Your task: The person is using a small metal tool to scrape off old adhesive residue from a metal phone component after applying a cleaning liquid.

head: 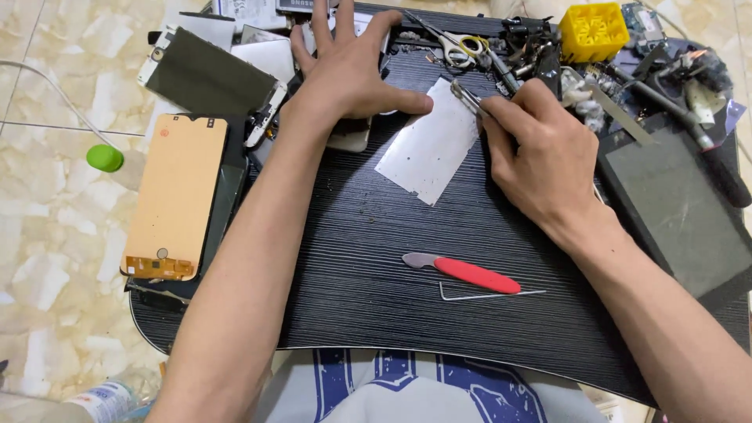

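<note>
So, going left to right on the ribbed black work board (368,266): at about 9 o'clock there's a phone screen panel lying face down, orange-tan back up (174,196), half off the board's edge; the left hand (348,74) is up at 12 o'clock, fingers spread wide and flat, palm pressing down on something pale underneath, I can't tell what it is; it isn't gripping anything, just pinning; right next to its thumb sits the thin grey metal sheet (431,149), tilted, roughly 1 o'clock from the board's middle; the right hand (540,157) is curled tight around metal tweezers (467,97), pinched closed, tips at the sheet's top right corner; looks to me like the peel-or-lift stage on that sheet, so the next bit probably wants a gentle, low-angle pull with the left hand bracing; down at 6 o'clock a red-handled pry tool (470,274) and a bent wire pin (489,294) lie untouched; clutter and a yellow plastic block (593,31) fill 2 o'clock.
</note>
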